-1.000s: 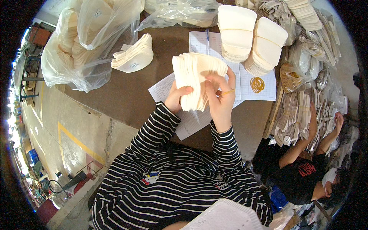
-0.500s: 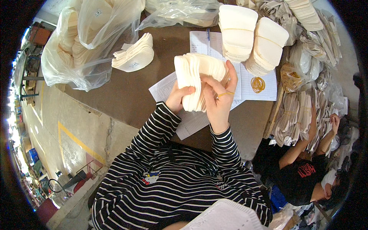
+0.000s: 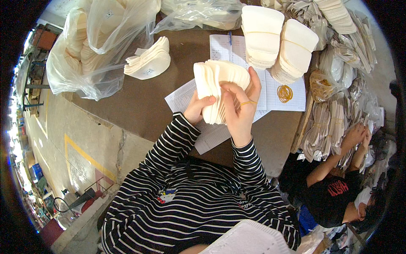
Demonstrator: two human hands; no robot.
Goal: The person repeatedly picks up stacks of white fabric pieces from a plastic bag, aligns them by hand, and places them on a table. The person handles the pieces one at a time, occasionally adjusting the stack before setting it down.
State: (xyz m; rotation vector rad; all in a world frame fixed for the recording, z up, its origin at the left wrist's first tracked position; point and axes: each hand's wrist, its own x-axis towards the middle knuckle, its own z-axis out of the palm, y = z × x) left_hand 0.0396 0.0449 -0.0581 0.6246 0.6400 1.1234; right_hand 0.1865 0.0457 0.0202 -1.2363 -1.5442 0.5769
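Note:
A thick stack of cream insoles [image 3: 208, 84] is held up over the table, its layers fanned at the edges. My left hand [image 3: 196, 107] grips the stack's left side, with the thumb lying across the near layers. On the other side my right hand [image 3: 242, 114] has its bent fingers on the layer edges and its long finger reaching behind the stack. A yellow rubber band [image 3: 248, 102] is looped round fingers of that hand. Beneath the stack, printed sheets [image 3: 181, 96] lie on the brown table [image 3: 148, 114].
A loose insole pile [image 3: 152, 65] lies left, beside a clear bag of insoles [image 3: 80, 63]. Banded insole stacks [image 3: 263, 25] stand back right, near loose rubber bands [image 3: 284, 93] and a pen [image 3: 230, 38]. At right, a co-worker's hands [image 3: 358, 134] are at bundled pieces [image 3: 315, 127].
My hands and the stack stay almost in place, with only slight finger movement at the layer edges. The co-worker's hands have come together.

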